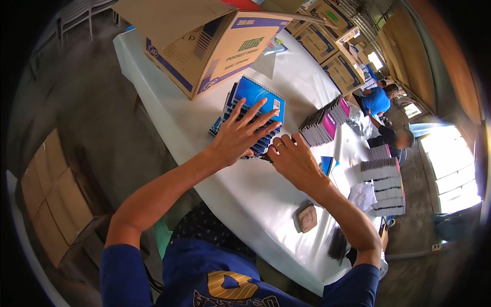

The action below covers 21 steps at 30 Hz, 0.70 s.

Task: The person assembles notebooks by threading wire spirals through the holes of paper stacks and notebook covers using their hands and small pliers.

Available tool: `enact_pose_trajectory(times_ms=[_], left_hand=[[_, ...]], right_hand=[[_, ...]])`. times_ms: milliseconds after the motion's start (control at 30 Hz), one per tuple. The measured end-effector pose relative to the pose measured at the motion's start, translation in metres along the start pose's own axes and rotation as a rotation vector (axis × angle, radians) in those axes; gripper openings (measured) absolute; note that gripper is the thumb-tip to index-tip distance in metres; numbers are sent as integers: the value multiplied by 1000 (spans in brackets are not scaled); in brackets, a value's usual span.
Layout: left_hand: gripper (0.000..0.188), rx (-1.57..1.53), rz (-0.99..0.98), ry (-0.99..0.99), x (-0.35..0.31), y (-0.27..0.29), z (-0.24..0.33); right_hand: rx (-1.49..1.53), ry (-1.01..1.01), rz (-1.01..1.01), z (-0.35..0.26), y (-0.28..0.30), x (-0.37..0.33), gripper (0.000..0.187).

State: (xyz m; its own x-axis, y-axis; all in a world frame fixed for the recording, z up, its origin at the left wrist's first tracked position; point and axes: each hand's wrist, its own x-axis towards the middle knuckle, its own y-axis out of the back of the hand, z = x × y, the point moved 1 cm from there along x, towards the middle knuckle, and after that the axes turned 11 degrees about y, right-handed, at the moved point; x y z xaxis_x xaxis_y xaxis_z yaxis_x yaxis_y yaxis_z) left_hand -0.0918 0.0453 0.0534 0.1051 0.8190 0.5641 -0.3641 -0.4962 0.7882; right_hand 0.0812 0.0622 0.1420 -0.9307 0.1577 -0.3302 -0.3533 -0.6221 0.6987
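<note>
A stack of blue spiral notebooks (pixel 261 93) lies on the white-covered table (pixel 245 199), below the open cardboard box. My left hand (pixel 238 134) rests on the stack with its fingers spread. My right hand (pixel 297 161), a ring on one finger, is beside the stack's near right corner. Its fingers are curled and pinched together around something small and dark, mostly hidden, that I cannot make out. To the right of the blue stack stand bundles of spiral notebooks with magenta covers (pixel 329 124).
A large open cardboard box (pixel 225 56) stands at the table's far left, and more boxes (pixel 317 43) are stacked beyond. Tall notebook stacks (pixel 387 187), a brown block (pixel 307 218) and a plastic bag (pixel 362 197) are at the right. Two people (pixel 377 100) are farther back.
</note>
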Motion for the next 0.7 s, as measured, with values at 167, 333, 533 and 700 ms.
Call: enact_pose_trajectory(times_ms=[167,333,533,700], left_hand=[[112,34,-30,11,-1,-2,1],[112,97,-2,-1,-1,-5,1],[113,84,68,0,-4,-7,-1],[113,79,-9,-12,-7,-8,0]], right_hand=[[-80,212,139,3,-11,-4,31],[-35,78,82,-12,-24,-4,20],[84,-63,-114,-17,-3,7,23],[-20,43,143,-7,-2,-4,34]])
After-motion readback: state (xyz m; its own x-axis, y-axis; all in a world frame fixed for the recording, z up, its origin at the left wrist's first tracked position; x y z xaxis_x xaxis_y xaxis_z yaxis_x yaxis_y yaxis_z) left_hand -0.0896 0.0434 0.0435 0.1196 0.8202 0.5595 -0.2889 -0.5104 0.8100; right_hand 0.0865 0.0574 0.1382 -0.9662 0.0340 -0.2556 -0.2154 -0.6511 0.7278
